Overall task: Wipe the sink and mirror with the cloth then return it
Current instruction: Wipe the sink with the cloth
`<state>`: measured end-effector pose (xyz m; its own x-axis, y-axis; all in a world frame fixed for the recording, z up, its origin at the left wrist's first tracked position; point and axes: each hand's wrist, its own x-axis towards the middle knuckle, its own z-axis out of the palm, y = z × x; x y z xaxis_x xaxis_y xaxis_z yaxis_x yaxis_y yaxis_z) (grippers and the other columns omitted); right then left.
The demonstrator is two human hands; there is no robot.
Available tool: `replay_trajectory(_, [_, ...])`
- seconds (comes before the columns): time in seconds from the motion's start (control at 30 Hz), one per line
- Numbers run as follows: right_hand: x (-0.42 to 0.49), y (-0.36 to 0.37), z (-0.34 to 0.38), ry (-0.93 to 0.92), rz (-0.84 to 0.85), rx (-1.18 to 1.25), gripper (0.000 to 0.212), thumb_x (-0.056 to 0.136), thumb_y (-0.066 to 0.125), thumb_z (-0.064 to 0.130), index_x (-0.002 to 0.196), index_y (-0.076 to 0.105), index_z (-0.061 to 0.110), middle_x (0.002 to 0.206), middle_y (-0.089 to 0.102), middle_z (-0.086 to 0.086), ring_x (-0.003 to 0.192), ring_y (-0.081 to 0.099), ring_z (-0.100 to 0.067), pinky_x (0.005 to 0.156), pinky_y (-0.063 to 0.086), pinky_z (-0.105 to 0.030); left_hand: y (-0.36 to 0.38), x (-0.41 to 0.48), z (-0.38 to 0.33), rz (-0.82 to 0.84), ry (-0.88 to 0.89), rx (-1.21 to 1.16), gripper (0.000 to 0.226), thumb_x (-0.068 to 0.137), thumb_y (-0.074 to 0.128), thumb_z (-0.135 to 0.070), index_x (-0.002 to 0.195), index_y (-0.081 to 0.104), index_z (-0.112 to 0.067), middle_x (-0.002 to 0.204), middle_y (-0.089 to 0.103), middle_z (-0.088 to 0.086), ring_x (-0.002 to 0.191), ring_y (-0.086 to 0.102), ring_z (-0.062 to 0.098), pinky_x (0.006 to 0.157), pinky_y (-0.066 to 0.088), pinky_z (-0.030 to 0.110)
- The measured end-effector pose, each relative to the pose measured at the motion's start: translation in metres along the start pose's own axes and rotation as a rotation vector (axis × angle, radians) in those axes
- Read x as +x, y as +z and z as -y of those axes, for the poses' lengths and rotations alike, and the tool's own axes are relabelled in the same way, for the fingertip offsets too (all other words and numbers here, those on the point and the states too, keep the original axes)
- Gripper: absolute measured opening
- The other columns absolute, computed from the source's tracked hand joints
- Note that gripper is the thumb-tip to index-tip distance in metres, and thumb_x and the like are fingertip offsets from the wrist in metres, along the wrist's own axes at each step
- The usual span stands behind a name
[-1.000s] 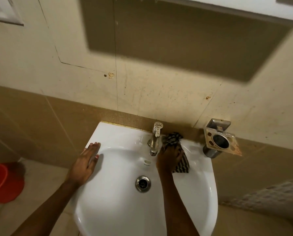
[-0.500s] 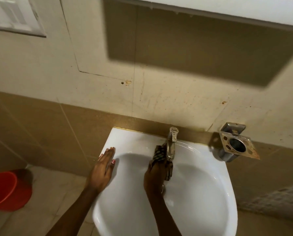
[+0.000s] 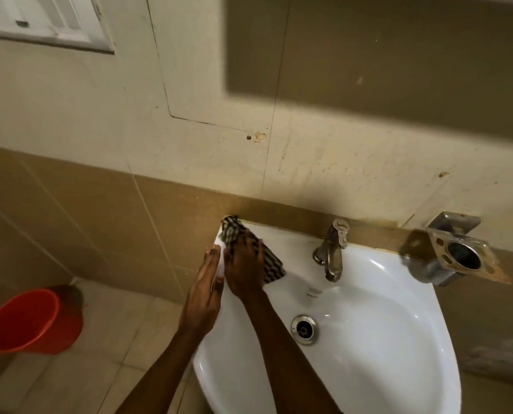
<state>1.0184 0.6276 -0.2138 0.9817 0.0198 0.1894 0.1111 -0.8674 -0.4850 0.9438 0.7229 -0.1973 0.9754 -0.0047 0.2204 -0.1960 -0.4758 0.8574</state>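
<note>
We see the white sink (image 3: 368, 339) fixed to the wall, with the tap (image 3: 331, 249) at its back rim as our landmark and a red bucket (image 3: 31, 321) on the floor far to the tap's left. Left of the tap, on the sink's back corner, our right hand (image 3: 245, 264) presses flat on the checked cloth (image 3: 271, 265), while our left hand (image 3: 203, 294) rests open on the rim, holding nothing. We judge the cloth soft, light and limp, best pinned under the palm or bunched mid-fold.
</note>
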Motion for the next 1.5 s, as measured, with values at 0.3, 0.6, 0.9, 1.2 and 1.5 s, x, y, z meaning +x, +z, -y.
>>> replay_trajectory(0.3, [-0.075,0.000,0.028,-0.283,0.384,0.255,0.049,0.101,0.036,0.020,0.148,0.024,0.010,0.157,0.022,-0.011,0.147,0.007,-0.018,0.119,-0.004,-0.038,-0.029,-0.015,0.001,-0.245,-0.143,-0.514,0.078,0.084,0.040,-0.065,0.137,0.042,-0.008,0.144,0.044,0.003,0.130,0.044,0.000,0.105,0.036,0.011])
replay_trajectory(0.6, [-0.194,-0.066,0.012,-0.025,0.834,0.487,0.058,0.103,0.036,0.026,0.151,0.005,0.017,0.161,0.004,-0.002,0.146,0.005,-0.009,0.123,0.004,-0.032,-0.015,0.014,-0.007,0.203,-0.183,0.100,0.055,0.099,0.040,-0.025,0.147,0.019,-0.009,0.158,0.017,0.008,0.147,0.009,0.021,0.118,0.009,0.034])
replay_trajectory(0.9, [-0.262,-0.157,-0.067,-0.134,0.840,-0.135,0.045,0.098,0.035,0.040,0.135,0.038,0.016,0.131,0.054,-0.006,0.117,0.054,-0.024,0.096,0.042,-0.034,0.010,0.001,0.010,0.095,-0.025,0.457,0.048,0.096,0.031,-0.004,0.145,0.026,-0.004,0.155,0.025,0.013,0.146,0.017,0.025,0.120,0.010,0.037])
replay_trajectory(1.2, [-0.252,-0.074,0.033,0.056,0.435,-0.158,0.069,0.090,0.011,0.051,0.145,0.028,0.015,0.140,0.048,-0.014,0.121,0.051,-0.031,0.099,0.041,-0.043,0.017,0.009,0.029,0.079,-0.035,0.503,0.065,0.082,0.031,0.014,0.144,0.030,-0.006,0.155,0.027,0.011,0.145,0.019,0.022,0.119,0.014,0.034])
replay_trajectory(1.5, [-0.300,-0.169,-0.108,-0.061,0.376,-0.217,0.041,0.093,0.039,0.041,0.134,0.039,0.042,0.119,0.063,0.020,0.102,0.054,-0.003,0.092,0.032,-0.026,0.017,0.013,0.039,0.066,-0.013,0.526,0.063,0.082,0.032,0.015,0.142,0.033,-0.002,0.152,0.031,0.016,0.144,0.023,0.026,0.106,-0.010,0.003])
